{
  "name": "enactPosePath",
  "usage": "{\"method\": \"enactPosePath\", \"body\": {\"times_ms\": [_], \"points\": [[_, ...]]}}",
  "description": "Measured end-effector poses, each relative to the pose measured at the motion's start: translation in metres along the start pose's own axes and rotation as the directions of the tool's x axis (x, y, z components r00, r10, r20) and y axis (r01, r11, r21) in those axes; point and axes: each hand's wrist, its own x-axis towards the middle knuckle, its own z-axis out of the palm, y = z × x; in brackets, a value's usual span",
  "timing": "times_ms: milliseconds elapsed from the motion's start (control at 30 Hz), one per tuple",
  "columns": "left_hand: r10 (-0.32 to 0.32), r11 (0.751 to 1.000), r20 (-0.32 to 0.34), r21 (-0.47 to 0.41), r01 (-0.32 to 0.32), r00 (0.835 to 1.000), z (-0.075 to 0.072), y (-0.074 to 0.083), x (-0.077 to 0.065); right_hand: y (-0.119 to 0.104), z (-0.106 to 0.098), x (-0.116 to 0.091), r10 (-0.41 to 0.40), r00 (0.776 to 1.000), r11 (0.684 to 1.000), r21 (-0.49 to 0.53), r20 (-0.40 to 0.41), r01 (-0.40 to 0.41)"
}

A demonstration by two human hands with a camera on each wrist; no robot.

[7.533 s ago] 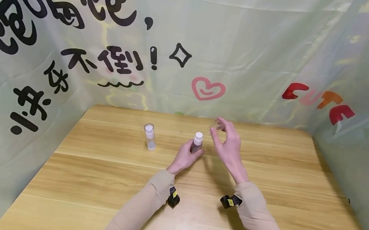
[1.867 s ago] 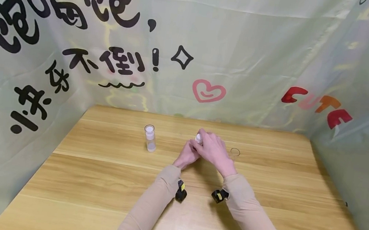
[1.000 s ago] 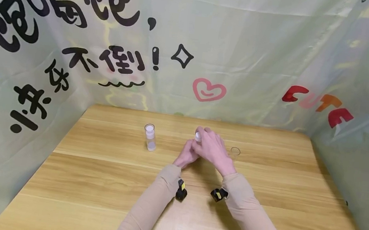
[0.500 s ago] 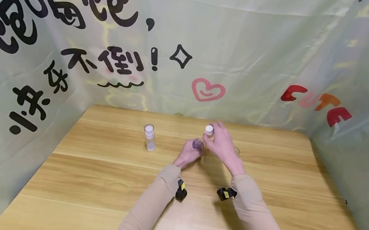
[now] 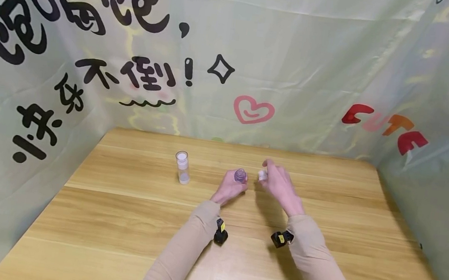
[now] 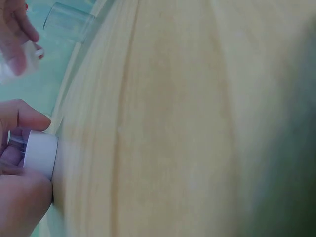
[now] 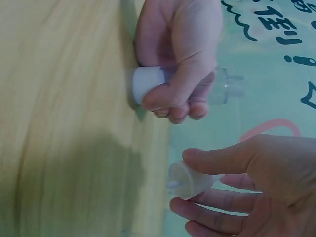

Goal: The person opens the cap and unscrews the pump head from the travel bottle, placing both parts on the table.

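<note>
My left hand (image 5: 230, 187) grips a small clear bottle (image 5: 240, 175) upright on the table, its bare neck showing above the fingers. In the left wrist view the bottle's white base (image 6: 40, 154) meets the wood. Just to the right, my right hand (image 5: 279, 185) pinches a white pump top (image 5: 262, 175) between thumb and fingers, apart from the bottle. The right wrist view shows the pump top's hollow underside (image 7: 183, 181) with a short stem. A clear overcap (image 6: 69, 22) stands on the table beyond the right hand; the head view hides it behind that hand.
A second pump bottle (image 5: 182, 167), with its clear overcap on, stands upright left of the hands. The wooden table (image 5: 115, 220) ends at a printed fabric backdrop (image 5: 298, 74) behind and on both sides.
The clear overcap went from my right hand to the table. The right hand then worked at the pump top, lifted it off the bottle and brought it right and lower. The left hand kept its grip.
</note>
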Motion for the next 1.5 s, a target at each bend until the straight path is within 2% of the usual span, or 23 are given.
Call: {"method": "enactPosePath", "body": {"times_ms": [100,300,500,1033,1500], "points": [[0.012,1.000,-0.004,-0.001,-0.012,1.000,0.000,0.004,-0.003,0.003,0.003,0.000,0.022,1.000,0.999,-0.041,0.002,-0.022],[0.013,1.000,-0.003,0.005,-0.013,1.000,0.000,0.000,0.000,0.002,0.010,0.001,0.026,0.999,0.974,-0.223,-0.039,-0.034],[0.016,1.000,-0.003,0.019,-0.016,1.000,0.000,0.000,0.001,0.003,0.017,0.003,0.024,1.000,0.957,-0.290,-0.013,-0.027],[0.027,1.000,-0.003,-0.009,-0.027,1.000,0.000,-0.001,0.001,0.004,0.025,0.004,0.055,0.998,0.947,-0.318,0.022,-0.045],[0.046,0.999,-0.003,0.025,-0.046,0.999,0.000,0.002,-0.001,0.004,0.027,0.003,0.058,0.998,0.950,-0.309,0.023,-0.048]]}}
